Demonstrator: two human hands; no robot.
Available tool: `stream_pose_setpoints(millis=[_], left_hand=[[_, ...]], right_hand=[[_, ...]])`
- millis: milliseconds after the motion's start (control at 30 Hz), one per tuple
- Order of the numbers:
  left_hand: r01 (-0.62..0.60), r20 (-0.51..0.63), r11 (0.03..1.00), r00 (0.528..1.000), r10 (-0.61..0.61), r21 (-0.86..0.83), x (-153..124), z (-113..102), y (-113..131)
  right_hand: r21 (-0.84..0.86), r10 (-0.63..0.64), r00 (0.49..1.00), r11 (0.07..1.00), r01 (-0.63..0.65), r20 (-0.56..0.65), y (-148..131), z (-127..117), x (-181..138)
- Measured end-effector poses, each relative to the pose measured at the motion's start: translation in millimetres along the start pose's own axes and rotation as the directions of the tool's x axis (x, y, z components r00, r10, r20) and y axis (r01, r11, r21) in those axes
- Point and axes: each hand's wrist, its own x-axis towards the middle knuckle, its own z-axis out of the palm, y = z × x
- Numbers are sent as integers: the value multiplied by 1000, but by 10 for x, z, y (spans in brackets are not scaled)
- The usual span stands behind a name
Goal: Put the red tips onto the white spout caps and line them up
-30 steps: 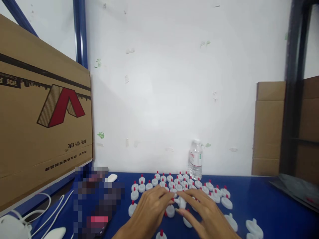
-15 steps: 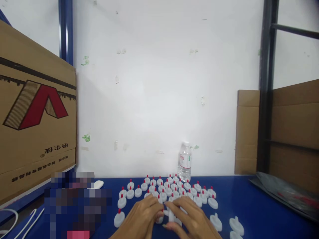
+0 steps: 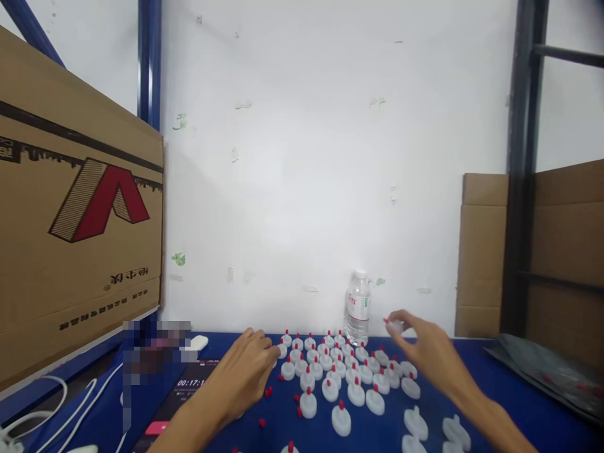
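Several white caps with red tips (image 3: 330, 368) stand in a cluster on the blue table (image 3: 481, 402). My right hand (image 3: 427, 352) is stretched out over the cluster's far right side, pinching one white cap with a red tip (image 3: 394, 325) between thumb and fingers. My left hand (image 3: 248, 371) hovers at the cluster's left edge with its fingers curled; whether it holds anything is hidden. A few loose red tips (image 3: 283, 409) lie on the table near the left hand.
A clear water bottle (image 3: 358, 309) stands by the white wall. A large cardboard box (image 3: 75, 233) fills the left. Plain white caps (image 3: 434, 431) lie front right. A phone (image 3: 182, 396) and white cables (image 3: 56, 402) lie front left. Cardboard (image 3: 481, 251) and a dark bag (image 3: 542, 365) sit right.
Both hands have parted from the front middle. The right hand has reached forward and right with a cap. The left hand has moved to the cluster's left edge.
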Motion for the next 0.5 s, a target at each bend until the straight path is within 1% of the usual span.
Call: stream_pose_setpoints(millis=[33, 67, 133, 200, 267, 367, 500], left_hand=[[20, 28, 1000, 999, -19, -23, -19, -17, -20], [39, 57, 998, 998, -37, -45, -39, -25, -32], [87, 117, 993, 990, -78, -78, -82, -22, -39], [137, 177, 986, 977, -118, -97, -119, -11, -37], [159, 219, 981, 967, -133, -107, -141, 1, -42], [159, 272, 979, 955, -120, -127, -150, 31, -66], [178, 362, 971, 926, -111, -159, -147, 122, -114]], right_hand=[[-32, 76, 997, 997, -76, -2, 172, -10, 44], [-66, 116, 993, 991, -116, 3, 325, -6, 72], [-97, 146, 989, 985, -142, 27, 563, 32, 82], [-103, 163, 984, 982, -156, 65, 724, 90, 56], [-104, 199, 974, 977, -188, 108, 839, 141, 21], [-104, 254, 953, 965, -240, 163, 978, 184, -15], [-91, 295, 928, 955, -282, 226, 1084, 226, -47]])
